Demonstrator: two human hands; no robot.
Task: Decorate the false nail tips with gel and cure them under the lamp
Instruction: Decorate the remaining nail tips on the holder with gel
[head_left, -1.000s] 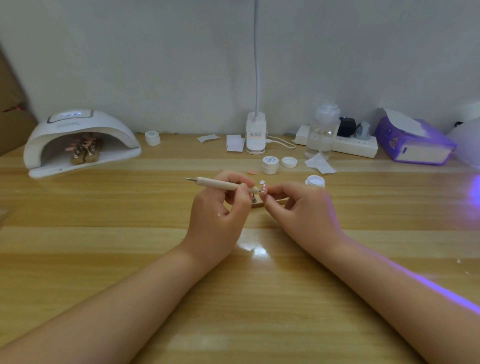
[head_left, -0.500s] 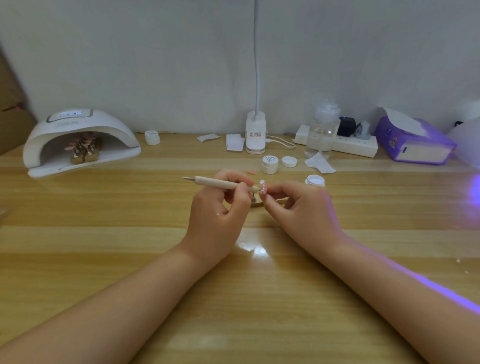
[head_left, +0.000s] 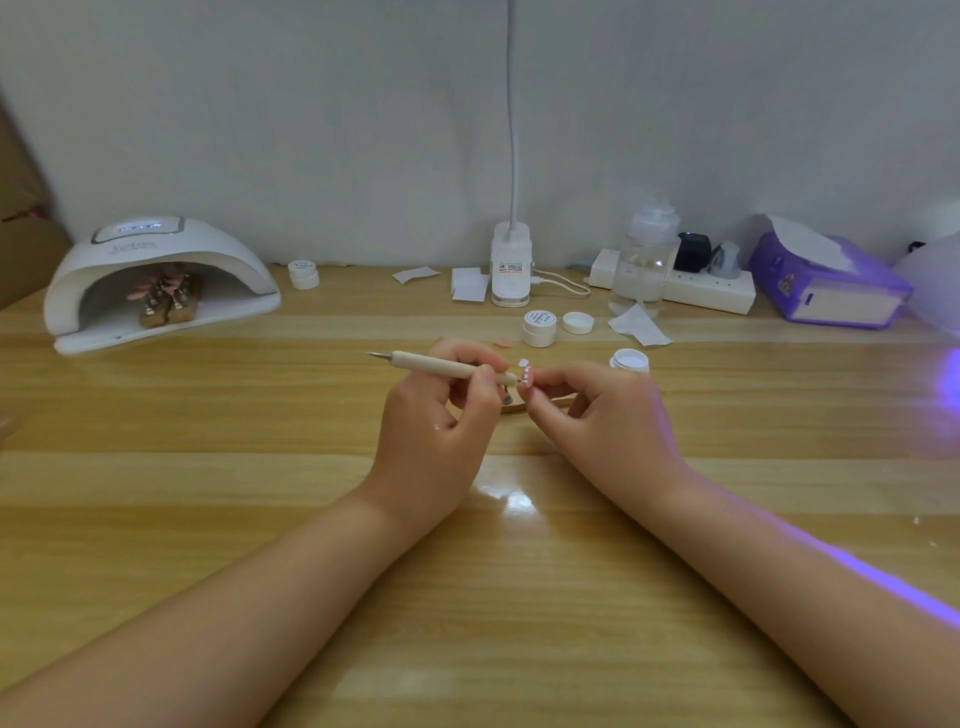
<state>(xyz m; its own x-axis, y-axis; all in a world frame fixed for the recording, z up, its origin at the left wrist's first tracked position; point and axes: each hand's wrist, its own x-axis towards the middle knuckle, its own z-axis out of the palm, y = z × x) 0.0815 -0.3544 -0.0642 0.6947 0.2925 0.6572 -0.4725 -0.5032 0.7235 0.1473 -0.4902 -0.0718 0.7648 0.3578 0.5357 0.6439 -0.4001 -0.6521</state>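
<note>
1. Right now the nail tip (head_left: 526, 376) sits at the middle of the surface (head_left: 260, 519), raised a little above it, pinched at the fingertips of the right hand (head_left: 605, 421); pale dots seem to show on it, though it is too small to read the design.
2. The left hand (head_left: 436, 431) is curled round a wooden dotting tool (head_left: 449, 366), held like a pen, with its near end touching or just short of the tip (I cannot tell which). The far metal point sticks out to the left.
3. To do this step well, I judge both wrists should rest on the surface, the tool should move in light dabs, and the tip should be turned by the right fingers, not chased with the tool.
4. Just beneath the hands lies a small round stand (head_left: 540, 405), mostly hidden. Behind them stand a closed gel pot (head_left: 539, 327), a loose white lid (head_left: 577, 322) and an open pot (head_left: 629, 360) near the right hand, handy for reloading.
5. Well apart at the far left, the curing lamp (head_left: 156, 280) has holders with pink tips (head_left: 163, 296) inside; its display is lit.
6. At the back stand a clip lamp base (head_left: 511, 265), a clear bottle (head_left: 644, 260), a power strip (head_left: 711, 291) and a purple tissue box (head_left: 826, 291).
</note>
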